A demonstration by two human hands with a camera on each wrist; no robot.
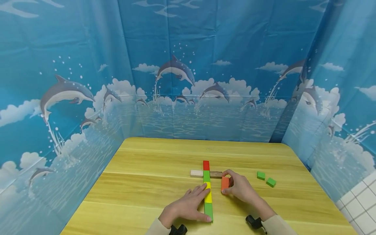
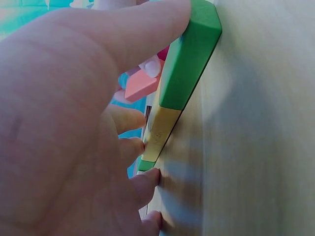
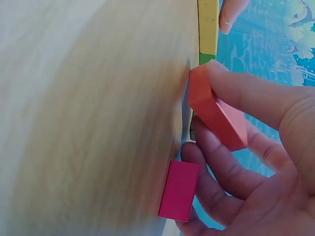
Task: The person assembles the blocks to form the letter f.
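A line of blocks lies on the wooden table (image 1: 147,182): a red block (image 1: 206,165), a green block (image 1: 206,176), a yellow block (image 1: 208,193) and a near green block (image 1: 209,210). My left hand (image 1: 197,203) rests against this line, fingers straight on the yellow block (image 2: 162,130) and thumb on the near green block (image 2: 189,59). My right hand (image 1: 232,184) pinches an orange block (image 1: 225,183) just right of the line, tilted above the table in the right wrist view (image 3: 216,115). A pale block (image 1: 196,173) and a brown block (image 1: 216,174) lie crosswise.
Two small green blocks (image 1: 260,175) (image 1: 271,182) lie on the table to the right of my right hand. A blue dolphin-print curtain (image 1: 188,81) closes off the back and both sides. A white tiled surface (image 1: 362,202) shows at the lower right.
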